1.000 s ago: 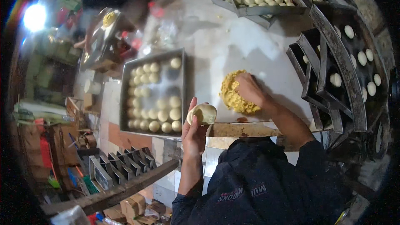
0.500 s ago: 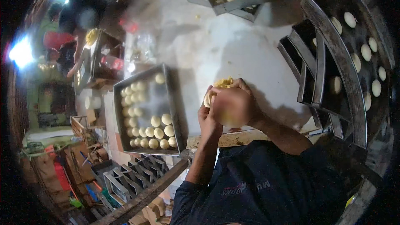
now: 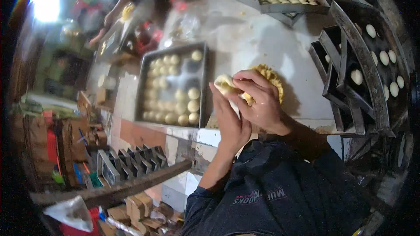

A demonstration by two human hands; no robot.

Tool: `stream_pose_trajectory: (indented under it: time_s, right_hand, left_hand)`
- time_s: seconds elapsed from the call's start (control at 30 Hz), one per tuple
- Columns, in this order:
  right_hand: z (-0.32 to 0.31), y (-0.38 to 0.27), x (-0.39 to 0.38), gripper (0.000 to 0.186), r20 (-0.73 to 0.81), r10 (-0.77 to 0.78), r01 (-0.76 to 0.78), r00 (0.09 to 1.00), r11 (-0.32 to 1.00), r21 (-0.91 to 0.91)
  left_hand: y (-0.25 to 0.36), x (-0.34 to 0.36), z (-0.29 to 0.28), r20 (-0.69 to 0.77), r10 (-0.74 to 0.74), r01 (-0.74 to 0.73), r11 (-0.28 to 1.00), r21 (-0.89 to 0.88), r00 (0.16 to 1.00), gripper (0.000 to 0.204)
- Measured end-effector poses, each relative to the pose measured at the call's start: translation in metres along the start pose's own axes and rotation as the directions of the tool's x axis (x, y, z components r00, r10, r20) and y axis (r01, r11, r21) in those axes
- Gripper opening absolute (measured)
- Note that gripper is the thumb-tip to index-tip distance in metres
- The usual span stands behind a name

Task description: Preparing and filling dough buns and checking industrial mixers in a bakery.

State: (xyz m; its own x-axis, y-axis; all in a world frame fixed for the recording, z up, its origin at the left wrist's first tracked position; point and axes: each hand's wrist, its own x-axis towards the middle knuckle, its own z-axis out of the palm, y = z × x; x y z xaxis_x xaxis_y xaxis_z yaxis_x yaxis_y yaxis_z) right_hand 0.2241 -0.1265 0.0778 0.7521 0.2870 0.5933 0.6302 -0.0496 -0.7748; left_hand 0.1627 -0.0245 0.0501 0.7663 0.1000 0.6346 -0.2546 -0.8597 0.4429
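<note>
My left hand (image 3: 229, 122) cradles a pale piece of dough (image 3: 224, 81), which looks cupped open. My right hand (image 3: 262, 102) grips the same piece from the right, fingers curled at its edge. Behind my right hand lies a crumbly yellow mound (image 3: 273, 76) on the white worktop (image 3: 262, 39), partly hidden by that hand. Just left of my hands is a square metal tray (image 3: 202, 87) holding rows of round dough balls, blurred in places.
Stacked trays of dough balls (image 3: 293, 8) stand at the back. Narrow metal pans (image 3: 329, 85) and a dark tray (image 3: 380, 76) with pale oval pieces fill the right. A co-worker's arm (image 3: 107, 19) is at upper left. Metal moulds (image 3: 127, 166) stand behind a bar (image 3: 100, 196) at lower left.
My right hand has left the yellow mound and come to the dough. My left hand has moved from beside the tray toward the mound, and the two hands now meet.
</note>
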Motion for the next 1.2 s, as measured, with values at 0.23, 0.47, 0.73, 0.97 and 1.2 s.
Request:
stream_pose_trajectory:
  time_s: [0.23, 0.47, 0.73, 0.97, 1.2]
  right_hand:
    - [0.031, -0.097, -0.040, 0.021, 0.231, -0.289, 0.258, 0.929, 0.953, 0.157]
    - [0.050, -0.145, -0.112, 0.038, 0.459, 0.033, -0.209, 0.888, 0.917, 0.339]
    - [0.041, -0.164, -0.130, 0.034, 0.359, -0.371, 0.390, 0.856, 0.921, 0.021]
    - [-0.029, -0.154, -0.119, 0.023, 0.363, 0.065, -0.172, 0.929, 0.947, 0.271]
    - [-0.151, -0.106, -0.108, 0.040, 0.070, -0.424, 0.428, 0.903, 0.900, -0.077]
  left_hand:
    - [-0.006, -0.084, -0.116, -0.059, -0.313, 0.127, 0.541, -0.831, 0.948, 0.073]
    - [0.011, -0.164, -0.154, -0.348, 0.004, -0.105, 0.956, -0.272, 0.938, 0.048]
    - [0.044, -0.168, -0.163, -0.195, -0.360, 0.185, 0.787, -0.588, 0.912, 0.064]
    - [0.072, -0.124, -0.116, -0.074, -0.186, 0.028, 0.494, -0.869, 0.980, 0.051]
    - [0.156, -0.042, -0.005, -0.243, -0.175, -0.115, 0.535, -0.837, 0.954, 0.087]
